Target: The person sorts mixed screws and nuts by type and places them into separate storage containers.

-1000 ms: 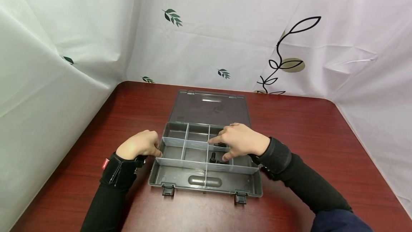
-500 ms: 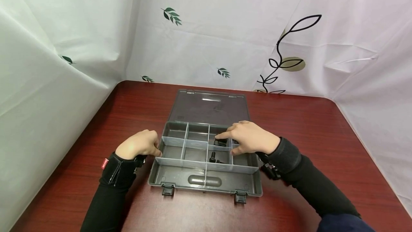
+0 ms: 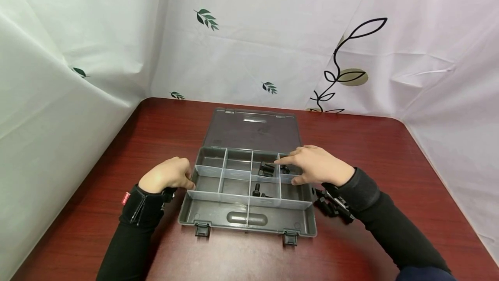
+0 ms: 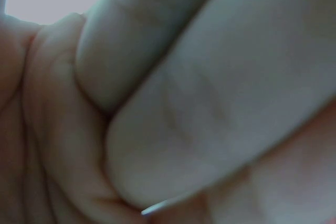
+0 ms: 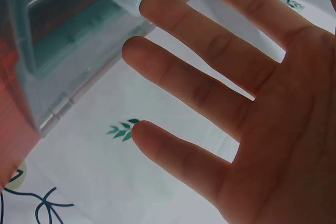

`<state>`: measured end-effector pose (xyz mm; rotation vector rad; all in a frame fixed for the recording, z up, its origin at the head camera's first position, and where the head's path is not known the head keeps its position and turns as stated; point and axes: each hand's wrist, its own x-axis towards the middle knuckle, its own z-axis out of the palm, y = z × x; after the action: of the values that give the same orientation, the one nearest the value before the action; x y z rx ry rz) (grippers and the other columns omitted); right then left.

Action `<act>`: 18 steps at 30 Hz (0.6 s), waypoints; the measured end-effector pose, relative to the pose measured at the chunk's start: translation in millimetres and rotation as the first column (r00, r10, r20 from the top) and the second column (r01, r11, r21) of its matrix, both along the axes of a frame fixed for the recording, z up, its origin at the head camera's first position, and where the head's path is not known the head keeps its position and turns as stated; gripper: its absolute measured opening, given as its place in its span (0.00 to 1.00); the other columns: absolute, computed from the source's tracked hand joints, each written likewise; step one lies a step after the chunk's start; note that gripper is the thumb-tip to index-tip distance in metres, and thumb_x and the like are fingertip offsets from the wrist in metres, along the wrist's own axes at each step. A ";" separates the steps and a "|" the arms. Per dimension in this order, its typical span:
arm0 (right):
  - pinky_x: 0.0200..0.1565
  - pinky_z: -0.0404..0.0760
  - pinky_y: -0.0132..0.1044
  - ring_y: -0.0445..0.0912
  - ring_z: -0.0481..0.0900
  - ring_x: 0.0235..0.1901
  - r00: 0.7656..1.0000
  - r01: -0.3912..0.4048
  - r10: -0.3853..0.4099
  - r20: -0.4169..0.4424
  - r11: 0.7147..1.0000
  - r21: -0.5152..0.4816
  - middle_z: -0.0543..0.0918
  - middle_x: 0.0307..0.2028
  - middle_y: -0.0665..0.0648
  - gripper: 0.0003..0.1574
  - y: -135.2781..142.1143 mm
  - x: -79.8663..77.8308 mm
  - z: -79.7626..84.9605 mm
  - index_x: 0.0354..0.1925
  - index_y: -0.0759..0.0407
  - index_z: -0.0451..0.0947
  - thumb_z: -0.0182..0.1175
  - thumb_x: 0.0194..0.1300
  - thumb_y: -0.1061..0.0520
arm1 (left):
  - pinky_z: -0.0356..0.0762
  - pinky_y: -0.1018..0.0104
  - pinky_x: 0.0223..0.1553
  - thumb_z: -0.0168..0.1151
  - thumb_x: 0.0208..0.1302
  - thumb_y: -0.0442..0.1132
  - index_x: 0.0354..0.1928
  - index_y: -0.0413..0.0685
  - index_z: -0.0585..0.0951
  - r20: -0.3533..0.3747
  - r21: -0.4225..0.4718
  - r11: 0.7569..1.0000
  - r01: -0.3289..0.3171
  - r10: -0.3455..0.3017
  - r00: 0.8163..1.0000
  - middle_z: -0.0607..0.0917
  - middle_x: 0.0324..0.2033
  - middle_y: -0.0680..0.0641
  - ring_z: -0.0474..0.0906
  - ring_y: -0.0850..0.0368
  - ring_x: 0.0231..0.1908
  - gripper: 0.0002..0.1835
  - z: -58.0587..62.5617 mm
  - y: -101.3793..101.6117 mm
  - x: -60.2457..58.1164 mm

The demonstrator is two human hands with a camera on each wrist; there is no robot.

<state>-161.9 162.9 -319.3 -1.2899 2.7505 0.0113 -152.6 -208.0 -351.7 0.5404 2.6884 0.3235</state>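
A grey clear-plastic compartment box lies on the table with its lid folded back. My left hand is at the box's left rim, thumb and forefinger gripping the edge; in the left wrist view its other fingers are curled into the palm. My right hand hovers over the right-hand compartments, fingers spread and holding nothing; the right wrist view shows the bare palm. Black bolts lie in the third back-row compartment. Another black bolt stands upright in the compartment in front, near a partly hidden one.
A small black part lies in the back right compartment. Several black pieces are heaped on the red-brown table right of the box, partly beneath the right wrist. Two latches jut from the box's front edge. White patterned cloth hangs behind.
My right hand has moved to the right across the compartments, uncovering the bolts and the heap beside the box. The left hand and the box have stayed in place.
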 end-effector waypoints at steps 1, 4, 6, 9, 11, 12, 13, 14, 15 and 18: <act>0.48 0.71 0.50 0.50 0.76 0.45 1.000 0.007 -0.007 0.002 1.000 -0.007 0.80 0.47 0.53 0.36 2.0 -0.1 0.0 0.58 0.46 0.74 0.68 0.48 0.47 | 0.61 0.66 0.22 0.68 0.47 0.44 0.11 0.51 0.72 0.000 -0.001 1.000 0.000 0.000 1.000 0.65 0.12 0.58 0.62 0.60 0.19 0.16 -0.2 0.1 0.0; 0.47 0.72 0.50 0.51 0.76 0.46 1.000 0.021 -0.021 0.006 1.000 -0.023 0.80 0.48 0.53 0.37 8.5 -0.5 0.1 0.59 0.46 0.73 0.68 0.49 0.47 | 0.62 0.66 0.23 0.68 0.46 0.44 0.11 0.51 0.73 0.000 -0.005 1.000 0.000 0.000 1.000 0.66 0.12 0.58 0.63 0.60 0.19 0.16 -0.8 0.2 -0.1; 0.46 0.72 0.49 0.51 0.76 0.47 0.999 0.033 -0.033 0.007 0.999 -0.034 0.80 0.48 0.53 0.37 13.0 -0.7 0.7 0.59 0.47 0.73 0.68 0.49 0.47 | 0.62 0.66 0.23 0.68 0.46 0.44 0.12 0.51 0.73 0.001 -0.008 1.000 0.000 0.000 1.000 0.66 0.12 0.58 0.63 0.60 0.19 0.15 -1.1 0.2 -0.3; 0.42 0.73 0.46 0.50 0.76 0.45 0.999 0.052 -0.051 0.006 0.997 -0.049 0.80 0.49 0.53 0.37 20.2 -1.0 0.5 0.59 0.47 0.72 0.68 0.49 0.46 | 0.62 0.66 0.23 0.68 0.46 0.44 0.12 0.51 0.73 0.000 -0.011 1.000 0.001 -0.001 1.000 0.66 0.12 0.58 0.63 0.59 0.19 0.15 -1.4 0.4 -0.7; 0.40 0.74 0.45 0.50 0.76 0.45 0.998 0.068 -0.067 0.010 0.996 -0.058 0.80 0.49 0.53 0.37 25.1 -1.1 0.2 0.59 0.48 0.73 0.68 0.49 0.46 | 0.63 0.65 0.23 0.68 0.46 0.45 0.12 0.51 0.74 -0.001 -0.013 1.000 0.001 -0.001 1.000 0.67 0.13 0.58 0.64 0.59 0.20 0.15 -1.6 0.5 -1.1; 0.39 0.74 0.44 0.50 0.76 0.45 0.997 0.077 -0.076 0.015 0.995 -0.061 0.80 0.49 0.54 0.37 27.6 -1.2 -0.2 0.59 0.48 0.73 0.68 0.49 0.46 | 0.63 0.65 0.23 0.68 0.46 0.45 0.12 0.51 0.74 -0.002 -0.014 1.000 0.001 -0.001 1.000 0.67 0.13 0.58 0.64 0.59 0.20 0.14 -1.7 0.5 -1.2; 0.39 0.74 0.44 0.50 0.76 0.45 0.996 0.088 -0.087 0.022 0.994 -0.063 0.80 0.49 0.54 0.37 29.8 -0.9 -0.2 0.59 0.48 0.73 0.68 0.49 0.47 | 0.63 0.65 0.24 0.68 0.46 0.45 0.12 0.52 0.74 -0.003 -0.015 1.000 0.001 -0.001 1.000 0.67 0.13 0.58 0.64 0.59 0.20 0.14 -1.7 0.5 -1.4; 0.38 0.74 0.44 0.51 0.76 0.44 0.995 0.097 -0.095 0.032 0.993 -0.066 0.80 0.49 0.55 0.37 32.0 -0.8 -0.2 0.59 0.49 0.73 0.68 0.49 0.47 | 0.63 0.65 0.24 0.68 0.46 0.45 0.12 0.52 0.74 -0.004 -0.016 1.000 0.001 -0.001 1.000 0.67 0.13 0.58 0.64 0.59 0.20 0.15 -1.6 0.5 -1.5; 0.39 0.74 0.45 0.51 0.76 0.45 0.994 0.107 -0.104 0.038 0.992 -0.064 0.80 0.49 0.55 0.37 34.0 -0.7 -0.3 0.59 0.49 0.73 0.68 0.49 0.47 | 0.63 0.65 0.24 0.68 0.46 0.45 0.12 0.52 0.73 -0.003 -0.017 1.000 0.001 -0.001 1.000 0.67 0.13 0.58 0.64 0.59 0.20 0.15 -1.5 0.5 -1.5; 0.39 0.74 0.46 0.53 0.76 0.46 0.989 0.139 -0.136 0.060 0.989 -0.053 0.79 0.50 0.56 0.37 39.4 -0.3 -0.6 0.59 0.49 0.73 0.67 0.49 0.48 | 0.61 0.66 0.23 0.68 0.47 0.45 0.11 0.53 0.71 0.003 -0.015 1.000 0.000 0.000 1.000 0.64 0.12 0.58 0.62 0.60 0.19 0.17 -1.2 0.4 -1.4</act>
<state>-162.2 202.2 -319.9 -1.0924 2.8039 -0.1129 -154.0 -207.6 -352.8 0.5351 2.6860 0.3031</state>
